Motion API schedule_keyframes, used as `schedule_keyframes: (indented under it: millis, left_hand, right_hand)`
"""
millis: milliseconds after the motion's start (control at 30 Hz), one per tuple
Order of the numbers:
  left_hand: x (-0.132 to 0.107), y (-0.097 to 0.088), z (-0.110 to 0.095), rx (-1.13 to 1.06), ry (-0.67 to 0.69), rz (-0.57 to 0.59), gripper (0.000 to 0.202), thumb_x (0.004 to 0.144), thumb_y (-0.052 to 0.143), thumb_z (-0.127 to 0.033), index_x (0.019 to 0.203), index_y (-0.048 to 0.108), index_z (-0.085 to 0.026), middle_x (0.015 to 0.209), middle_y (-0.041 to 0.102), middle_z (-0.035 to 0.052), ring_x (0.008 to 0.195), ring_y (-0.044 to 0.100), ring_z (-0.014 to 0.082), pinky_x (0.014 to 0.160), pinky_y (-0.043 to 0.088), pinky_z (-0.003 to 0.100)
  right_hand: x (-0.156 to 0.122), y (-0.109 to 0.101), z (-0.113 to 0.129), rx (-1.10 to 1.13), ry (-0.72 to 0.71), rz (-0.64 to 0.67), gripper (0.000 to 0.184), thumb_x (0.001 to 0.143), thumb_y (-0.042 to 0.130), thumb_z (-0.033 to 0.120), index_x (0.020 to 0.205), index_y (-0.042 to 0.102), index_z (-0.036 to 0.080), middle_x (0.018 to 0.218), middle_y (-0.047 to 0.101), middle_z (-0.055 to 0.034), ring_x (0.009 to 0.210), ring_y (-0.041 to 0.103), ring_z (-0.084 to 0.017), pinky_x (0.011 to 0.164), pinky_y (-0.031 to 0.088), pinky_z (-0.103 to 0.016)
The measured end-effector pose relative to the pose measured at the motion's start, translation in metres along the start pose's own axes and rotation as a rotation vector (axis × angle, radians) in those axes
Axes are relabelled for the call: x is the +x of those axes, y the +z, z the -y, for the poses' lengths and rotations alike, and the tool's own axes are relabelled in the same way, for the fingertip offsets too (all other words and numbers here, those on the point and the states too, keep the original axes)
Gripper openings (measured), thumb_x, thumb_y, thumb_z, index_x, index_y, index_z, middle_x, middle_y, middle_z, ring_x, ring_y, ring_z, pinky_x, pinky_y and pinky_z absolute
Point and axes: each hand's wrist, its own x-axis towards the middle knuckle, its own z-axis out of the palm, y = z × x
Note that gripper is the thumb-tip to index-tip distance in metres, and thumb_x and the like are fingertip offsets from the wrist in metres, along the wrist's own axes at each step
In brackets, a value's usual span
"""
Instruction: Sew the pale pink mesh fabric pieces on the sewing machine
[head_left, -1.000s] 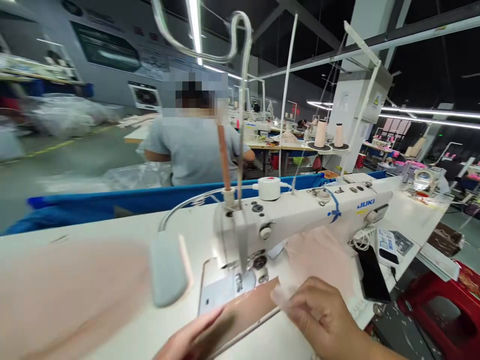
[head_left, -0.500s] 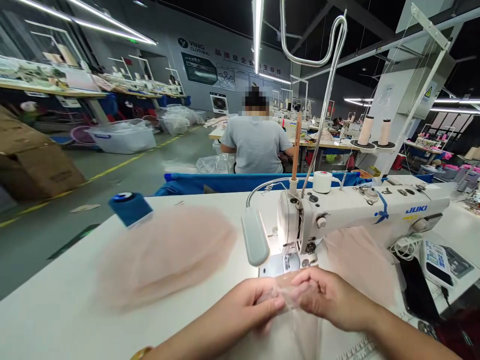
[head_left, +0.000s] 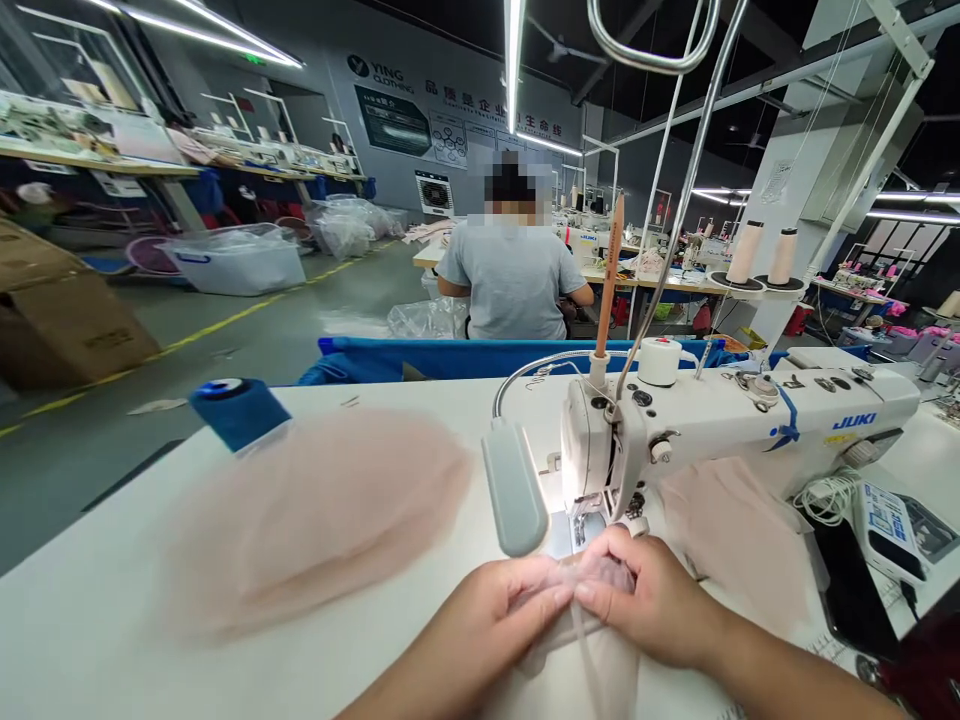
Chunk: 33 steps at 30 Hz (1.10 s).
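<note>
Both my hands meet at the front of a white sewing machine, just short of its needle and presser foot. My left hand pinches a piece of sheer pale pink fabric between thumb and fingers. From the other side my right hand grips the same fabric, its thumb beside the left thumb. Part of the fabric is bunched inside the fingers and hidden; the rest hangs down towards me. A grey lamp head is close by, left of the needle.
A heap of sheer pink fabric lies on the white table's left side, near a blue thread cone. More pink fabric rests right of the needle, beside a black phone. Ahead, a person in a grey shirt sits facing away.
My hands have drawn closer together on the fabric, thumbs nearly touching, with the fabric more gathered between them. The camera view has shifted slightly.
</note>
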Motion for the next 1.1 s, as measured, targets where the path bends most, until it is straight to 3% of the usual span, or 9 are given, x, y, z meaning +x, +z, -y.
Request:
schedule_keyframes:
  millis: [100, 267, 533, 733, 900, 1100]
  left_hand:
    - [0.001, 0.001, -0.001, 0.009, -0.024, 0.079, 0.049, 0.095, 0.051, -0.065, 0.076, 0.061, -0.021, 0.071, 0.052, -0.0022, 0.070, 0.046, 0.0179, 0.064, 0.035, 0.028]
    - [-0.001, 0.005, -0.002, 0.027, 0.052, 0.102, 0.046, 0.100, 0.046, -0.059, 0.079, 0.065, -0.022, 0.073, 0.050, -0.0027, 0.071, 0.044, 0.0178, 0.065, 0.035, 0.027]
    - [-0.002, 0.016, 0.003, 0.027, 0.044, -0.170, 0.032, 0.088, 0.059, -0.054, 0.080, 0.064, -0.024, 0.080, 0.063, 0.0009, 0.077, 0.058, 0.0223, 0.069, 0.046, 0.030]
    - [0.007, 0.030, 0.025, -0.064, -0.055, -0.227, 0.035, 0.084, 0.061, -0.058, 0.076, 0.054, -0.025, 0.067, 0.052, -0.0041, 0.060, 0.045, 0.0165, 0.055, 0.037, 0.027]
    - [0.011, 0.032, 0.035, -0.121, -0.100, -0.190, 0.035, 0.085, 0.062, -0.061, 0.083, 0.056, -0.026, 0.059, 0.036, -0.0092, 0.054, 0.036, 0.0145, 0.051, 0.035, 0.026]
    - [0.009, 0.033, 0.029, -0.130, -0.052, -0.207, 0.037, 0.085, 0.063, -0.060, 0.076, 0.058, -0.024, 0.070, 0.050, -0.0036, 0.061, 0.043, 0.0155, 0.050, 0.036, 0.025]
  right_hand:
    - [0.000, 0.002, 0.000, 0.001, -0.013, -0.027, 0.022, 0.092, 0.075, 0.040, 0.102, 0.069, 0.023, 0.082, 0.059, 0.0025, 0.080, 0.057, -0.020, 0.072, 0.042, -0.030]
    - [0.000, 0.011, -0.007, -0.053, -0.115, -0.095, 0.011, 0.092, 0.075, 0.031, 0.097, 0.069, 0.023, 0.089, 0.066, 0.0005, 0.086, 0.062, -0.021, 0.079, 0.044, -0.031]
    - [-0.002, 0.012, -0.005, -0.084, -0.158, -0.130, 0.007, 0.094, 0.068, 0.026, 0.088, 0.067, 0.023, 0.077, 0.060, 0.0034, 0.073, 0.057, -0.017, 0.072, 0.041, -0.029]
    - [-0.003, 0.013, -0.007, -0.099, -0.170, -0.176, 0.005, 0.090, 0.067, 0.022, 0.085, 0.068, 0.023, 0.080, 0.065, 0.0015, 0.077, 0.061, -0.018, 0.075, 0.044, -0.030]
    - [-0.005, 0.014, -0.007, -0.103, -0.184, -0.180, 0.008, 0.091, 0.067, 0.022, 0.084, 0.070, 0.024, 0.079, 0.067, 0.0014, 0.076, 0.061, -0.018, 0.077, 0.045, -0.030]
    - [-0.006, 0.016, -0.011, -0.150, -0.210, -0.214, 0.007, 0.089, 0.065, 0.019, 0.085, 0.069, 0.024, 0.080, 0.068, 0.0012, 0.077, 0.063, -0.018, 0.076, 0.045, -0.030]
